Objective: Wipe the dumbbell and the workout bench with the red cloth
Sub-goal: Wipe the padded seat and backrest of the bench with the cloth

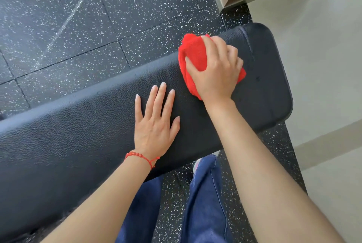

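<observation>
The workout bench [78, 129] is a long black padded pad running from the lower left to the upper right of the head view. My right hand [217, 68] presses the bunched red cloth [193, 54] onto the pad near its right end, fingers wrapped over the cloth. My left hand [155, 119] lies flat on the pad a little to the left, fingers spread, holding nothing. A red bead bracelet circles that wrist. No dumbbell is in view.
Black speckled rubber floor tiles [78, 17] lie beyond the bench. A pale wall with a beige skirting [323, 66] rises just past the bench's right end. My legs in blue jeans [203, 203] stand against the near side.
</observation>
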The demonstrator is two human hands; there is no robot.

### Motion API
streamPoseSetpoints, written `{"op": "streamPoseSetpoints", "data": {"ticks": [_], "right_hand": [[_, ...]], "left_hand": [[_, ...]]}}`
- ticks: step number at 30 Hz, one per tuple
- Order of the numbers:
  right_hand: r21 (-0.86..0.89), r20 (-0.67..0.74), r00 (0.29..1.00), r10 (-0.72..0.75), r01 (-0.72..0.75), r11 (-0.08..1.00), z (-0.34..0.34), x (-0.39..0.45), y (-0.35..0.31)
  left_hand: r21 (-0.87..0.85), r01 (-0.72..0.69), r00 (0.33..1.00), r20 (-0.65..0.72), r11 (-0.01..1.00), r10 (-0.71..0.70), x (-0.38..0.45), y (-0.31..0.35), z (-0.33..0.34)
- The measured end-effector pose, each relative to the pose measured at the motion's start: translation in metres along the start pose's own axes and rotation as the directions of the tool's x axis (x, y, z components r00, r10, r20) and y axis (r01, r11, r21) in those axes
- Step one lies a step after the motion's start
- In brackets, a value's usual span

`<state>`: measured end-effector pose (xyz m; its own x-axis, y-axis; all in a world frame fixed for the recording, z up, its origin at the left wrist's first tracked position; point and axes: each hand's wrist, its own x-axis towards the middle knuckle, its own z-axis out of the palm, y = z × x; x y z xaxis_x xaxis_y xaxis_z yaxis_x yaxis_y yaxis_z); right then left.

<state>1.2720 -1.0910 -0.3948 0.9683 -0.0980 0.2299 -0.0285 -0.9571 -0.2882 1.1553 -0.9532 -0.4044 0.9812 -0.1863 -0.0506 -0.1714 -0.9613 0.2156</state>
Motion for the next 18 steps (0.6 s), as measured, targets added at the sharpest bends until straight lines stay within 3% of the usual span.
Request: {"op": "streamPoseSetpoints", "data": {"ticks": [11,18], "right_hand": [[0.0,0.08,0.996,-0.039,0.04,0.999,-0.042,-0.072,0.065],[-0.042,0.1,0.995,-0.026,0.03,0.999,-0.066,-0.118,0.109]], "left_hand": [[-0.055,0.121,0.991,-0.044,0.991,-0.123,0.015,0.031,-0.003],[-0.086,0.095,0.991,-0.082,0.992,-0.102,0.064,0.075,0.008]]}}
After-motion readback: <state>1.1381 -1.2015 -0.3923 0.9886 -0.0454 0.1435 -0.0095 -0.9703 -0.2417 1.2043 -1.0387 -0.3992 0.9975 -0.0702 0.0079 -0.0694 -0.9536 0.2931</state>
